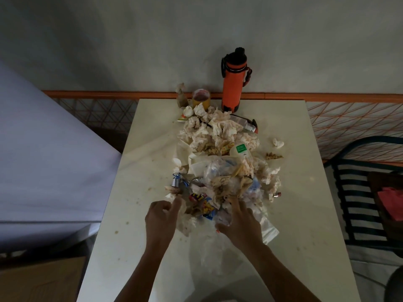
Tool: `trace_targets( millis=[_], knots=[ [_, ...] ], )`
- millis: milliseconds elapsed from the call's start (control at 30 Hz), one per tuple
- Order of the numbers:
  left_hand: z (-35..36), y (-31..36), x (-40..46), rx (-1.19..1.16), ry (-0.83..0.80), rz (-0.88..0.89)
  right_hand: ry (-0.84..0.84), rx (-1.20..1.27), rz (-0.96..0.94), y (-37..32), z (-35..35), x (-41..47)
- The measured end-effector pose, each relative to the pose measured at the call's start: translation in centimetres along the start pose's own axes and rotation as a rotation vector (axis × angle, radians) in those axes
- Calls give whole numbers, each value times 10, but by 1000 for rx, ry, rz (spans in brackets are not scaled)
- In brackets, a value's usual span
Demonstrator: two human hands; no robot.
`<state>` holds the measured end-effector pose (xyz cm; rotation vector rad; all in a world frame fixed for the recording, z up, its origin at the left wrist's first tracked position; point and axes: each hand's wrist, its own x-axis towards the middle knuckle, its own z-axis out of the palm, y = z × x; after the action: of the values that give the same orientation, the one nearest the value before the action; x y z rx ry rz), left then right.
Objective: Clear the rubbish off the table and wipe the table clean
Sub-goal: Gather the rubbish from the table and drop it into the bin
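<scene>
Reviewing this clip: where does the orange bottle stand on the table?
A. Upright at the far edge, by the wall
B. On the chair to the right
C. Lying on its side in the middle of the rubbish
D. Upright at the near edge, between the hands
A: the orange bottle stands upright at the far edge of the table, against the wall, behind the rubbish.

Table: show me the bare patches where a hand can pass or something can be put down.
The table is bare along its left side, beside the rubbish pile, in the near strip around the forearms, and on the right side past the stray tissue. The middle is crowded from the orange bottle to both hands.
</scene>
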<state>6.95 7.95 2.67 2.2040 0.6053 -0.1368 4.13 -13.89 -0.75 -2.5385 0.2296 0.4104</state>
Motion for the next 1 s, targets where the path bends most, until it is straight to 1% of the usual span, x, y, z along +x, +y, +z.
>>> trace_targets(
  millis=[100, 200, 333, 500, 633, 733, 800, 900, 1000],
  knots=[
    [1, 2, 0, 55, -50, -47, 13, -104, -24, 3, 7, -1],
    [5, 0, 1, 111, -97, -25, 16, -152, -24, 4, 8, -2],
    [15, -13, 1, 243, -177, 112, 22, -196, -59, 0, 6, -5],
    [24, -29, -2, 463, -229, 277, 58, -149, -49, 1, 4, -8],
    [32, -26, -9, 653, -280, 330, 92, 12, -19, 5, -4, -12],
    [37, -28, -14, 723, -291, 369, 117, 178, 51, 7, -13, -12],
    [42, -34, -14, 759, -279, 399, 126, 265, 115, 8, -18, -11],
    [50, -43, -8, 778, -238, 434, 128, 332, 212, 8, -26, -10],
    [53, -45, -3, 802, -201, 514, 152, 360, 256, 7, -32, -11]
  ],
)
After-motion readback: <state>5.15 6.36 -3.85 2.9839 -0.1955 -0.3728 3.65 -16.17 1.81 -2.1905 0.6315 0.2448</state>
